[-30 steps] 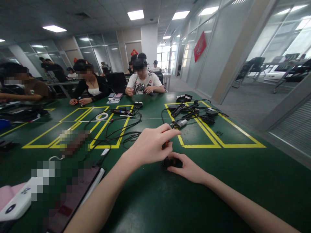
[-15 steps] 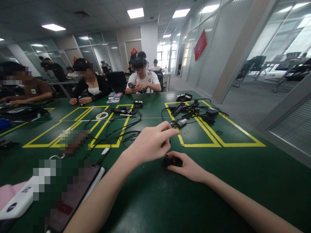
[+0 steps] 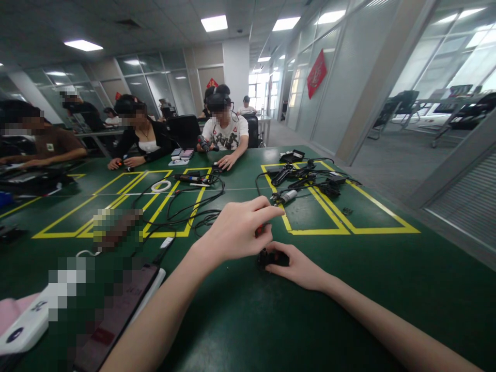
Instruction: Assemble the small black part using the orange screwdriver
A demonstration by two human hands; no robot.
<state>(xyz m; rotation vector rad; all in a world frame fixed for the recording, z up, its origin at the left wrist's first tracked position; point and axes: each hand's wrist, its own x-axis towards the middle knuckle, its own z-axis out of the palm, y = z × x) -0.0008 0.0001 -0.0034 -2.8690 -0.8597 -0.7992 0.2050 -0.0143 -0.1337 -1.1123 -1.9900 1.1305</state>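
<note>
We seem midway, the remainder unclear: our left hand (image 3: pixel 240 227) pinches a red handle (image 3: pixel 264 229), our right hand (image 3: pixel 300 267) grips a black part (image 3: pixel 278 258).

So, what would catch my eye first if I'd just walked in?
Probably the bare left hand, at centre, gripping a mostly hidden red object beside the bare right hand, which holds a small black object at the dark green tabletop. Beyond them, bright yellow tape rectangles lie partly under tangled black cables. At upper right, a red diamond-shaped hanging shows against the glass partition.
</note>
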